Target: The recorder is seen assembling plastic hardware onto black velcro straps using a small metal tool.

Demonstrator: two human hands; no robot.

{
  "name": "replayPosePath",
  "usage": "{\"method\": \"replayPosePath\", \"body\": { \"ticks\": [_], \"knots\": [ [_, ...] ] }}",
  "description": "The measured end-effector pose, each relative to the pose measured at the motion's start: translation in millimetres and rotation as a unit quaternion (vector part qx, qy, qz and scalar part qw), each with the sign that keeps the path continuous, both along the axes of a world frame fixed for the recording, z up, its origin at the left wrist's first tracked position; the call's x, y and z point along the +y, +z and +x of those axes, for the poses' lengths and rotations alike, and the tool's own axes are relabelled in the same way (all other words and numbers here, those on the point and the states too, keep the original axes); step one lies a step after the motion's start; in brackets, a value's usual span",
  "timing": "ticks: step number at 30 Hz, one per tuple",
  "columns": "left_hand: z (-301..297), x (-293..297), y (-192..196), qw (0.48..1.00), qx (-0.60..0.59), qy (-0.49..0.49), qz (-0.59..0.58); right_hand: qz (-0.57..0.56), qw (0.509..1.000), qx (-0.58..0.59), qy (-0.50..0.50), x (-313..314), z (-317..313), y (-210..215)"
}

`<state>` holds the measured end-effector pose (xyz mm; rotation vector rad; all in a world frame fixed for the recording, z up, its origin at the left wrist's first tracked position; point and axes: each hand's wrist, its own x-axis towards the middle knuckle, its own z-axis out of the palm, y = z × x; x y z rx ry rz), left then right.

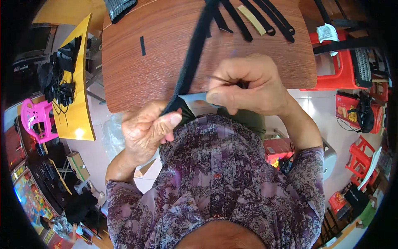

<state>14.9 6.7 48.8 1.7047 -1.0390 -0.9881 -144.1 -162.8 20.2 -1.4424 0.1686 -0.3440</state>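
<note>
My left hand [145, 128] is closed, thumb and fingers pinching the lower end of a long black fabric strap [193, 56]. The strap slants up and away over the brown wooden table [166, 79]. To its right, my right hand [253, 83] is closed in a pinch on a pale bluish strip [192, 97], whose far end touches the strap's edge just above my left fingers. Whether that strip is a film or a thin blade, I cannot tell. Several more black straps [237, 20] lie at the table's far side, one beside a tan strip [251, 19].
A short black piece [142, 45] lies on the table, with a grey striped bundle [119, 9] at its far left. A yellow table [78, 112] with black items and a pink chair [35, 120] stand left. Red stools [342, 62] are on the right. Another person [60, 226] shows at lower left.
</note>
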Motion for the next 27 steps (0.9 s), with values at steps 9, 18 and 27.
{"method": "replayPosePath", "body": {
  "ticks": [9, 18, 27],
  "knots": [
    [-7, -3, -37, 0.946, -0.246, 0.024, -0.212, -0.366, 0.925, -0.016, -0.097, 42, 30, -16],
    [8, -6, -25, 0.991, -0.106, 0.051, -0.058, -0.447, 0.892, -0.049, -0.038, 42, 24, -15],
    [10, -21, -8, 0.977, -0.182, -0.104, -0.026, -0.411, 0.901, -0.125, -0.056, 38, 34, -31]
  ]
}}
